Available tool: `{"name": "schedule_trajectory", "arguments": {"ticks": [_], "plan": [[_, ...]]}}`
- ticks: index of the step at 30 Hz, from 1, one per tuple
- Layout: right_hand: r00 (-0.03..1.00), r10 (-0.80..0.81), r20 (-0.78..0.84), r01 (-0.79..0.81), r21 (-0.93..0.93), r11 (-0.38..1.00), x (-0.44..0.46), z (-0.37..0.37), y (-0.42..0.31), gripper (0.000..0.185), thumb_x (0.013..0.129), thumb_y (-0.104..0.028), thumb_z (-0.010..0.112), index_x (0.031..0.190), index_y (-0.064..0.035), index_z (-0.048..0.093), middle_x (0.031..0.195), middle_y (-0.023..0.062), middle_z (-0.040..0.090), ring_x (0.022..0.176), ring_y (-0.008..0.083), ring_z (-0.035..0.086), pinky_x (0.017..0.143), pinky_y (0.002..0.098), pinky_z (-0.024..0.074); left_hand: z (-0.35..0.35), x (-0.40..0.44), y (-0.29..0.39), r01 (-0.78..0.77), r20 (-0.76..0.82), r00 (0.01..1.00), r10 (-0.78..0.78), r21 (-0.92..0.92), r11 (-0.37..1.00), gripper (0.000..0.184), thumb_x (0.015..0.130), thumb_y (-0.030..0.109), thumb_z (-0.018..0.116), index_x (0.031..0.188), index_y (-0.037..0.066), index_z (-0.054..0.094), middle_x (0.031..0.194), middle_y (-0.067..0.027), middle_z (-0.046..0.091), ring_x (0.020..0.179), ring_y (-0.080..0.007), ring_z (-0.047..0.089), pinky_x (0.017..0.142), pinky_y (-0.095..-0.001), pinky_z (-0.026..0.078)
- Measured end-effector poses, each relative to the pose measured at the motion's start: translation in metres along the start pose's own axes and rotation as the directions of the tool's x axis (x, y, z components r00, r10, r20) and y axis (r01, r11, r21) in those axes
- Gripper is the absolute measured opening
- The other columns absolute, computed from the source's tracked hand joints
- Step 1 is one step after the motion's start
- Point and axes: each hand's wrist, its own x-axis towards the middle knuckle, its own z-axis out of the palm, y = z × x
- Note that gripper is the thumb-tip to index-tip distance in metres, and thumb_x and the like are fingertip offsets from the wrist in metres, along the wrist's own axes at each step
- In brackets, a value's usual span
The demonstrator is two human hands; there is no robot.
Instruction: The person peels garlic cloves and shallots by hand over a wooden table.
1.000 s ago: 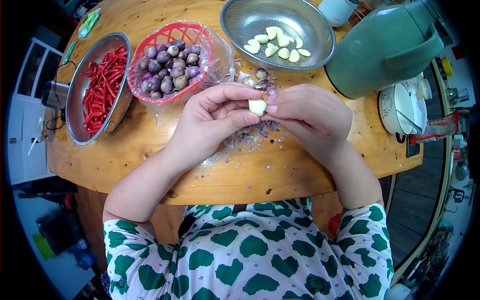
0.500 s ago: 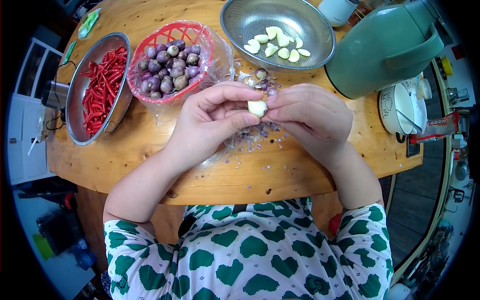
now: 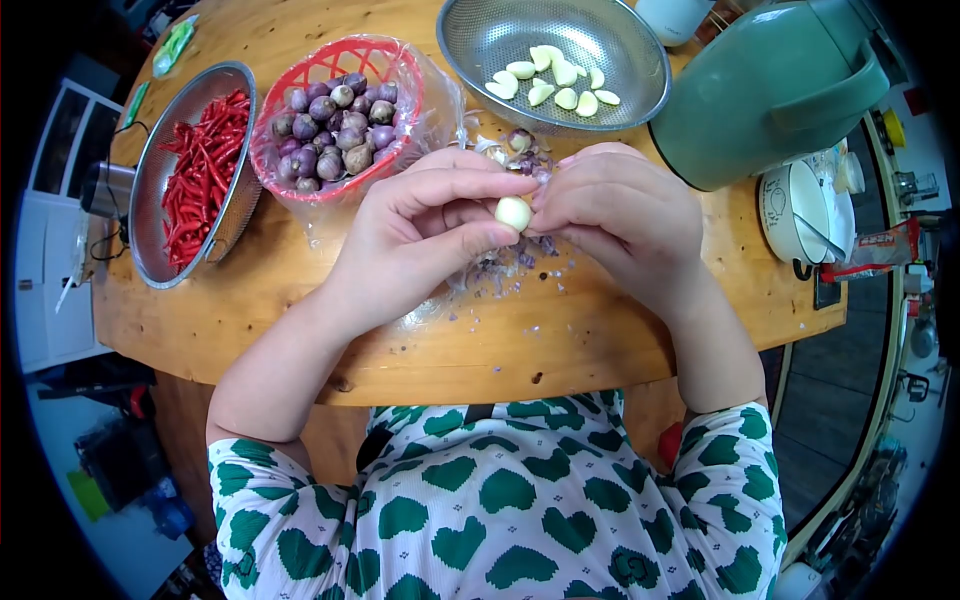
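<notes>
Your left hand (image 3: 410, 220) pinches the peeled bulb (image 3: 513, 213) mid-frame. Green thermos jug (image 3: 755, 95) crowds upper right, colander (image 3: 480, 50) top centre, both cut off. Your right hand (image 3: 635, 215) adjoins the bulb, fingertips hidden; can't tell its grip.

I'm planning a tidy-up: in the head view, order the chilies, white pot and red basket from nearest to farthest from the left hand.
1. Red basket, just beyond, slightly left.
2. Chilies, far left.
3. White pot, past the right hand.
</notes>
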Motion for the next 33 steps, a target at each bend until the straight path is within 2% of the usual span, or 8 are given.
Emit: {"name": "schedule_trajectory", "arguments": {"ticks": [3, 8, 15, 18, 21, 24, 27, 33], "plan": [[0.999, 0.019, 0.031, -0.018, -0.04, 0.999, 0.0, 0.001, -0.003, 0.019, 0.075, -0.006, 0.079, 0.092, -0.0106, 0.072, 0.088, 0.0032, 0.069, 0.083, 0.0238, 0.068, 0.075, 0.036, 0.0534, 0.0, 0.0, -0.001, -0.002, -0.006, 1.0, 0.002, 0.005, 1.0, 0.035, 0.092, -0.005, 0.068, 0.126, 0.0, 0.066, 0.124, -0.0066, 0.06, 0.104, -0.0099, 0.063, 0.088, -0.022, 0.054], [0.996, 0.024, 0.084, -0.018, -0.072, 0.997, 0.002, -0.002, -0.005, 0.018, 0.075, -0.008, 0.08, 0.091, -0.0108, 0.071, 0.089, 0.0034, 0.069, 0.084, 0.0238, 0.068, 0.074, 0.0353, 0.0531, 0.0, -0.001, 0.0, 0.102, -0.089, 0.989, -0.119, -0.179, 0.978, 0.036, 0.095, -0.003, 0.064, 0.131, 0.0, 0.062, 0.123, -0.0067, 0.064, 0.104, -0.0092, 0.063, 0.091, -0.0234, 0.053], [0.996, 0.066, -0.068, -0.067, -0.005, 0.998, -0.002, 0.005, -0.007, 0.017, 0.076, -0.011, 0.082, 0.092, -0.0108, 0.073, 0.089, 0.0035, 0.073, 0.082, 0.0212, 0.07, 0.073, 0.0336, 0.0545, 0.002, -0.003, -0.002, 0.142, -0.028, 0.987, -0.158, -0.306, 0.942, 0.033, 0.095, -0.003, 0.064, 0.128, -0.003, 0.061, 0.123, -0.011, 0.067, 0.109, -0.0145, 0.066, 0.098, -0.0276, 0.054], [0.996, 0.027, -0.082, -0.028, -0.007, 1.0, -0.004, 0.007, -0.005, 0.017, 0.076, -0.011, 0.082, 0.092, -0.0099, 0.074, 0.087, 0.0036, 0.073, 0.079, 0.0205, 0.071, 0.071, 0.0325, 0.0553, 0.006, -0.004, -0.001, 0.176, -0.036, 0.98, -0.198, -0.316, 0.932, 0.035, 0.094, 0.006, 0.07, 0.128, 0.001, 0.061, 0.117, -0.0062, 0.068, 0.107, -0.0135, 0.065, 0.096, -0.0286, 0.052], [0.995, 0.006, -0.101, -0.009, -0.025, 1.0, -0.005, 0.009, -0.005, 0.016, 0.076, -0.011, 0.082, 0.091, -0.0091, 0.074, 0.086, 0.0039, 0.074, 0.079, 0.0201, 0.072, 0.069, 0.032, 0.0557, 0.007, -0.005, -0.001, 0.18, -0.056, 0.977, -0.207, -0.313, 0.933, 0.035, 0.093, 0.006, 0.071, 0.127, 0.001, 0.062, 0.117, -0.007, 0.068, 0.106, -0.0137, 0.065, 0.095, -0.0288, 0.053], [0.995, 0.01, -0.098, -0.012, -0.027, 1.0, -0.007, 0.008, -0.006, 0.015, 0.076, -0.01, 0.082, 0.089, -0.0089, 0.074, 0.086, 0.0041, 0.074, 0.079, 0.0201, 0.072, 0.069, 0.0322, 0.0559, 0.003, -0.004, -0.004, 0.153, -0.03, 0.984, -0.174, -0.345, 0.926, 0.033, 0.095, -0.003, 0.065, 0.127, -0.004, 0.061, 0.123, -0.0128, 0.067, 0.11, -0.0173, 0.067, 0.099, -0.0297, 0.054], [0.996, 0.024, -0.081, -0.026, -0.026, 0.999, -0.006, 0.007, -0.007, 0.014, 0.076, -0.01, 0.081, 0.088, -0.0089, 0.074, 0.087, 0.0042, 0.074, 0.079, 0.0202, 0.072, 0.069, 0.0327, 0.056, 0.005, -0.004, -0.001, 0.171, -0.057, 0.979, -0.196, -0.295, 0.94, 0.034, 0.093, 0.006, 0.071, 0.125, 0.0, 0.062, 0.115, -0.0072, 0.068, 0.105, -0.0143, 0.066, 0.095, -0.0281, 0.053], [0.993, 0.061, -0.103, -0.063, -0.01, 0.998, -0.004, 0.009, -0.009, 0.013, 0.077, -0.009, 0.081, 0.088, -0.0087, 0.074, 0.087, 0.0046, 0.074, 0.079, 0.0203, 0.072, 0.069, 0.0329, 0.0561, 0.005, -0.003, 0.0, 0.151, -0.047, 0.984, -0.172, -0.294, 0.944, 0.033, 0.092, 0.005, 0.073, 0.123, -0.001, 0.063, 0.119, -0.0063, 0.065, 0.108, -0.0137, 0.064, 0.096, -0.0281, 0.052]]}}
